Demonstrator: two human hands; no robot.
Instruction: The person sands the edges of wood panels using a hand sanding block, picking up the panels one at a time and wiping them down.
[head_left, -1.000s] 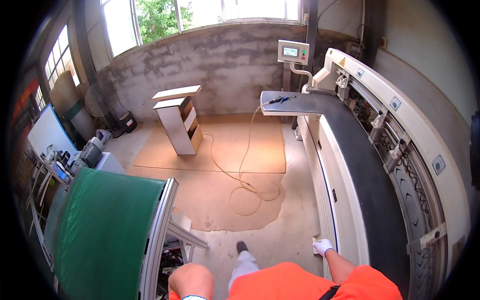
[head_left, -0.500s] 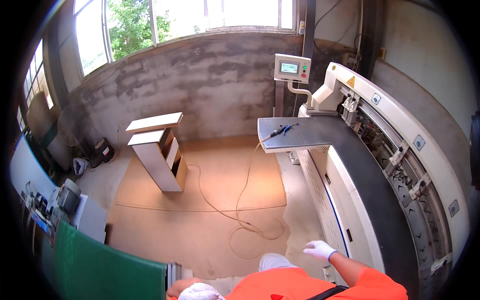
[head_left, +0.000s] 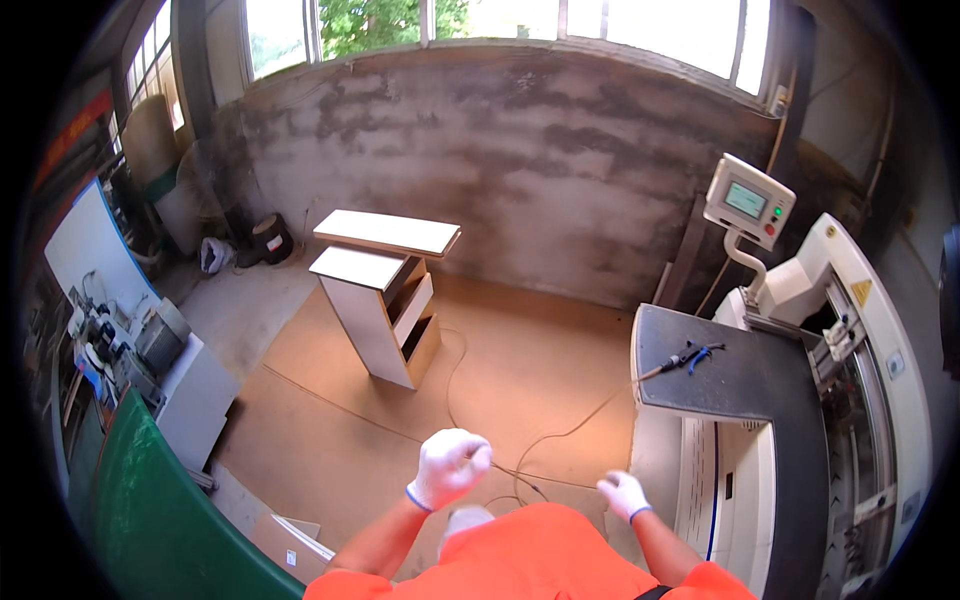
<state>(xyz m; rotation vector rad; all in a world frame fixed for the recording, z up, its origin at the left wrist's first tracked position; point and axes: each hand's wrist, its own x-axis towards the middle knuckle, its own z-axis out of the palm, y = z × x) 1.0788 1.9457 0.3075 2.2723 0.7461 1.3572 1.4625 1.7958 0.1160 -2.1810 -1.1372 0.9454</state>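
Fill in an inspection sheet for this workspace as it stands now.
Surface: brown sheet on the floor; black worktop at right.
Things: white cabinet standing on the brown sheet, white board at its top.
Clutter: flat panels at lower left; blue-and-black tool on the worktop.
Hands: left hand and right hand gloved, loosely curled, apart; nothing visibly held.
Cables: tan hose runs from the tool across the brown sheet.
Surroundings: stained wall, windows, control panel.

Bright orange leads the look here, a vivid top [head_left: 530, 560] with short sleeves [head_left: 715, 582]! White gloves cover left hand [head_left: 448, 468] and right hand [head_left: 624, 494], each trimmed with a blue cuff edge [head_left: 418, 500]. There's a black strap [head_left: 655, 592] low down, and pale trousers [head_left: 466, 520] too!
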